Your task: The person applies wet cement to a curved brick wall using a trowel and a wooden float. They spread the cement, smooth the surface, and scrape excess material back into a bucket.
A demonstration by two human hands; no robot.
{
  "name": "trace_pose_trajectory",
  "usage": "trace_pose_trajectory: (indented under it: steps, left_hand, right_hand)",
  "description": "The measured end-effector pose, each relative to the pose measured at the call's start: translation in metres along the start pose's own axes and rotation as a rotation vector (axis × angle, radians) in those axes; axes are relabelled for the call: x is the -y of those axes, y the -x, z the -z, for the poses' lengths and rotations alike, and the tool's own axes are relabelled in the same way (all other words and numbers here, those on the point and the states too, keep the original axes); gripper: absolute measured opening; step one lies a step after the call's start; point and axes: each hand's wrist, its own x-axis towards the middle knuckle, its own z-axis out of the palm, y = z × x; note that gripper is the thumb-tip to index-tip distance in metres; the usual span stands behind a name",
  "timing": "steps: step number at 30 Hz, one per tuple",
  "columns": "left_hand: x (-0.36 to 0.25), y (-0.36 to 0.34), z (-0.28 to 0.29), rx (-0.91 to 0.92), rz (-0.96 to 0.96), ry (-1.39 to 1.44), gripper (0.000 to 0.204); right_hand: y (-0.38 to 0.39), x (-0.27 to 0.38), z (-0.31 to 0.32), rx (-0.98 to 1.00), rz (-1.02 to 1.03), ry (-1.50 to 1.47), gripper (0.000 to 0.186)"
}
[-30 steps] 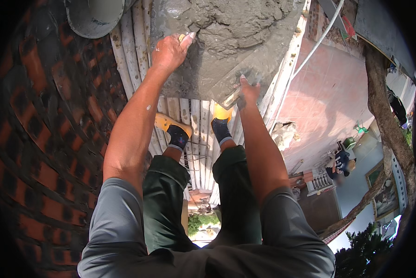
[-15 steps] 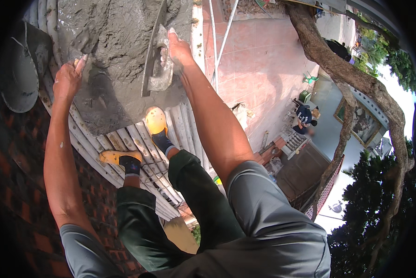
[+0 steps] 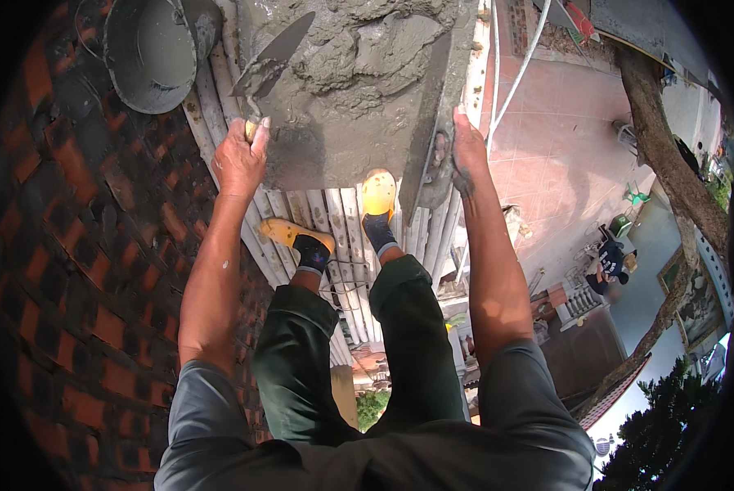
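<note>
My left hand [image 3: 240, 159] is closed around the yellow handle of a pointed trowel [image 3: 283, 47]. Its grey blade slants up to the right over the left edge of a bed of wet mortar [image 3: 326, 131]. On the right side, my right hand [image 3: 469, 151] grips a long plastering float [image 3: 426, 123], whose flat blade is tilted up on edge near the mortar's right border. Mortar is smeared on the float's handle and on that hand. Lumps and ridges mark the far part of the mortar, while the near part looks smoother.
My yellow shoes [image 3: 379, 192] stand on a platform of pale poles [image 3: 334, 209]. A bucket [image 3: 142, 98] holding grey liquid sits at the far left, beside a brick wall [image 3: 97, 327]. White ropes [image 3: 518, 74] hang right, above a tiled yard [image 3: 538, 155] with a tree trunk [image 3: 657, 123] and a person [image 3: 610, 260].
The whole scene has shifted right in the picture. The pointed trowel's blade now shows clearly, angled up beyond my left hand. The float in my right hand has turned, its handle now less visible.
</note>
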Motion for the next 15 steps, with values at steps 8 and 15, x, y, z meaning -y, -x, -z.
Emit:
trace_pose_trajectory:
  steps: [8, 15]
  left_hand:
    - [0.015, -0.013, -0.098, 0.389, 0.161, 0.203, 0.046]
    - [-0.059, -0.008, -0.064, 0.536, 0.083, 0.205, 0.041]
  right_hand:
    - [-0.095, -0.038, -0.027, -0.131, -0.081, 0.165, 0.058]
    - [-0.040, -0.017, -0.039, 0.166, -0.193, 0.070, 0.058]
